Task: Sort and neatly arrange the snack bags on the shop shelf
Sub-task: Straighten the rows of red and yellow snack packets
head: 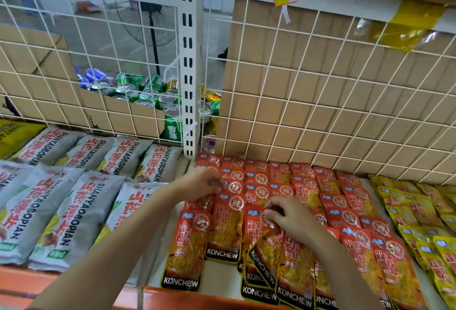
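We look down on the shelf (219, 276), where the red snack bags (306, 186) lie flat in overlapping rows in the middle section, their KONCHEW labels toward the front edge. Both of our hands are over this red group.

Our right hand (288, 218) sits near the front centre of the red bags, fingers curled. It pinches the top end of a tilted red bag (265, 257), which hangs askew below and to the left of the hand, crossing over the straighter bags beneath it.

Our left hand (202, 182) reaches farther back, over the left edge of the red group. Its fingers bend down onto the top of a red bag in the leftmost column, and the bag there is blurred. We cannot tell whether the hand pinches it or only rests on it.

To the left of the red group, grey snack bags (74, 211) marked SHANYAOBOPIAN lie in two rows, just beside our left forearm. To the right, yellow snack bags (419, 206) lie in overlapping columns, touching the red ones.

Behind the shelf stands a white wire grid (320, 87) backed by cardboard (296, 62). Through a gap on the left we see drink cans (153, 92) piled together and a fan (150, 20) beyond.
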Demonstrator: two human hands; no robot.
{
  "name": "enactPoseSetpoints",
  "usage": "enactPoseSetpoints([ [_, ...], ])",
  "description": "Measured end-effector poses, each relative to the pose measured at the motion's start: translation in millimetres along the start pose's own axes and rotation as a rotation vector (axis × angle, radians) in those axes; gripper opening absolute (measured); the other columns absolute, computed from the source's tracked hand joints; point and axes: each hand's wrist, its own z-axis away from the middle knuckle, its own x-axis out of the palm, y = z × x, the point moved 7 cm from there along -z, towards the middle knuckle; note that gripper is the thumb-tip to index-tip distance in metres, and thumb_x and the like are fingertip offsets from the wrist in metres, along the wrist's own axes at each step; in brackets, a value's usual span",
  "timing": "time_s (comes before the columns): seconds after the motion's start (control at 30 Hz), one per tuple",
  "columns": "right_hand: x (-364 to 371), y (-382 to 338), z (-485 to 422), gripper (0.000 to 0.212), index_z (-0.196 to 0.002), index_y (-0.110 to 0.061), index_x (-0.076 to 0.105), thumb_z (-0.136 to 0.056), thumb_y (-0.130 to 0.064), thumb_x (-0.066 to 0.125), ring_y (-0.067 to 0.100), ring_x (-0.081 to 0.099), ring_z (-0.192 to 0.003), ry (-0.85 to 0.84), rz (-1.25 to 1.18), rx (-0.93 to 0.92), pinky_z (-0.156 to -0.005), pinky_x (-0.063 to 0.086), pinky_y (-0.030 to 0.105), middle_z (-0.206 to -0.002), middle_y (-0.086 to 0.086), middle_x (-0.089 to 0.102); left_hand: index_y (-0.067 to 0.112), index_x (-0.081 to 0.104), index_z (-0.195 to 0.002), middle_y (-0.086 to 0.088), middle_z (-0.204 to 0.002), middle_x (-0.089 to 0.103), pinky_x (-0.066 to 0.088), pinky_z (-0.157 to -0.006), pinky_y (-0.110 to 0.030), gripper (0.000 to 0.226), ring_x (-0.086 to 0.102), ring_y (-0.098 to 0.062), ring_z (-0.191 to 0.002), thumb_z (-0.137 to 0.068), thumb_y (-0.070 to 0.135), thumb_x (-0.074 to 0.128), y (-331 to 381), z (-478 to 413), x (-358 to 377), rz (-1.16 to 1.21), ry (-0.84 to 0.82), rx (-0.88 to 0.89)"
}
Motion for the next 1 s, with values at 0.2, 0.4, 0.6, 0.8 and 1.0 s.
enactPoseSetpoints([
  [0.2,0,3,1,0.006,-0.086,-0.028,0.057,-0.092,-0.028,0.055,-0.002,0.053,-0.081,0.04,-0.036,0.011,-0.065,0.036,0.013,-0.087,-0.013,0.06,0.026,0.067,-0.089,0.019,-0.08,0.058,0.041,-0.067,-0.006,0.016,0.054,0.003,-0.075,-0.086,0.011,0.063,6,4,3,-0.003,-0.051,0.041],
  [0.4,-1,3,0,0.007,-0.086,-0.026,0.059,-0.092,-0.027,0.056,0.0,0.055,-0.077,0.083,-0.062,0.019,-0.065,0.038,0.016,-0.082,-0.014,0.06,0.024,0.067,-0.092,0.011,-0.086,0.06,0.041,-0.065,-0.004,0.014,0.054,0.0,-0.078,-0.087,0.011,0.062,7,5,3,0.0,-0.039,0.044],
  [0.6,-7,-5,-3,0.017,-0.073,-0.025,0.059,-0.09,-0.021,0.058,0.004,0.054,-0.067,0.118,-0.15,0.002,-0.063,0.038,0.021,-0.07,-0.01,0.059,0.018,0.067,-0.102,0.007,-0.092,0.061,0.041,-0.066,-0.007,0.015,0.055,-0.002,-0.081,-0.089,0.017,0.06,8,6,2,0.012,-0.011,0.035],
  [0.8,-10,-19,-13,0.012,-0.077,-0.022,0.063,-0.089,-0.021,0.061,0.012,0.06,-0.067,0.188,-0.233,-0.001,-0.068,0.046,0.029,-0.072,-0.004,0.066,0.022,0.064,-0.099,0.007,-0.094,0.061,0.046,-0.075,-0.022,0.012,0.057,-0.01,-0.089,-0.091,0.028,0.058,8,12,-3,0.023,0.143,0.042],
  [1.0,-3,-34,-18,0.02,-0.073,-0.029,0.058,-0.089,-0.019,0.061,0.01,0.049,-0.056,0.171,-0.285,-0.024,-0.061,0.041,0.029,-0.062,-0.005,0.058,0.021,0.065,-0.099,0.011,-0.078,0.062,0.043,-0.061,-0.014,0.013,0.055,0.003,-0.067,-0.09,0.028,0.059,35,22,5,0.23,0.068,0.15],
])
